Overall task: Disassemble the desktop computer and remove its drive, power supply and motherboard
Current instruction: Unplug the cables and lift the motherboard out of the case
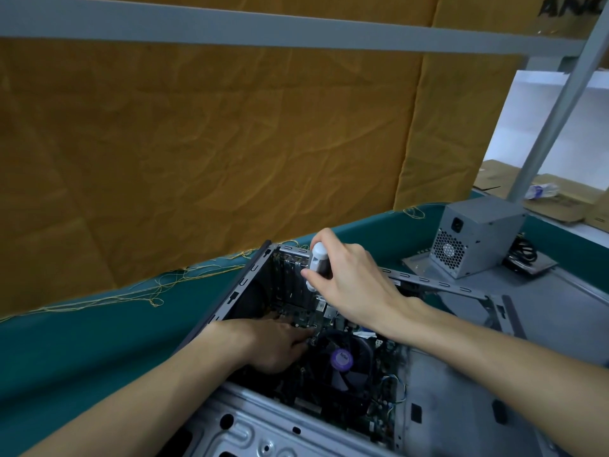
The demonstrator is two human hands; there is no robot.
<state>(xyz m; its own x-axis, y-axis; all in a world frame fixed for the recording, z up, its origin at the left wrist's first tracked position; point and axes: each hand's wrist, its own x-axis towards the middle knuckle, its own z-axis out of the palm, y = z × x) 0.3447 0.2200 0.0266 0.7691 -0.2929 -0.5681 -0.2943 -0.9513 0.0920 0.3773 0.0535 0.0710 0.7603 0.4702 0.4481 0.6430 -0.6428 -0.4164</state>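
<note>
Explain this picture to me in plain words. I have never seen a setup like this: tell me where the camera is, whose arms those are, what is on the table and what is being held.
There is no machine here, only a person working with bare hands. The one picture comes from a camera worn on that person's head, looking forward and down, so the two arms reaching in from the bottom are the person's own.

On the green table cover lies an opened desktop computer case. Inside it you can see the motherboard with its round cooling fan. The left hand reaches down onto the board, fingers pointing at a spot beside the fan. The right hand grips a screwdriver with a white and black handle, held upright over that spot; its tip is hidden.

The grey box at the far right is the power supply, already out of the case.

Behind hangs brown cloth.
</note>
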